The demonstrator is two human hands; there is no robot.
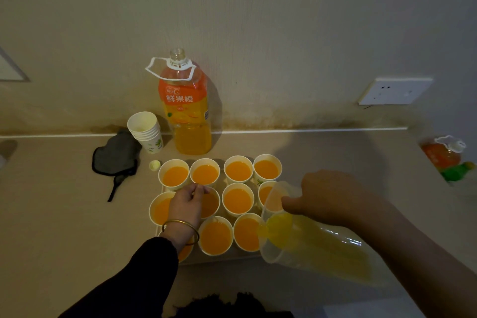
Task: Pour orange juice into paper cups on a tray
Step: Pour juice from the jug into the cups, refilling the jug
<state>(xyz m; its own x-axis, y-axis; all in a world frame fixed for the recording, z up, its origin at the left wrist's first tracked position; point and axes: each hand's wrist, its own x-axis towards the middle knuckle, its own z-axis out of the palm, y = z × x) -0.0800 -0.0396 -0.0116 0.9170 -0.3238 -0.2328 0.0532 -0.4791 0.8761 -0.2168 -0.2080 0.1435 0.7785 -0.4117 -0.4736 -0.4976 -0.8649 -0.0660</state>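
Several white paper cups (pixel 238 201) filled with orange juice stand in rows on a pale tray (pixel 219 261). My right hand (pixel 325 196) grips the handle of a clear plastic pitcher (pixel 309 242) holding juice, tilted over the tray's right side with its mouth near the front right cups. My left hand (pixel 187 204) reaches over the middle row and pinches the rim of a filled cup (pixel 209 204). A front left cup is partly hidden under my wrist.
An uncapped large orange juice bottle (pixel 188 111) stands by the wall behind the tray. A stack of empty cups (pixel 145 131), a dark cloth (pixel 116 155) and a yellow cap (pixel 154 165) lie to the left. Another bottle (pixel 444 155) lies far right. A wall socket (pixel 395 90) is on the right.
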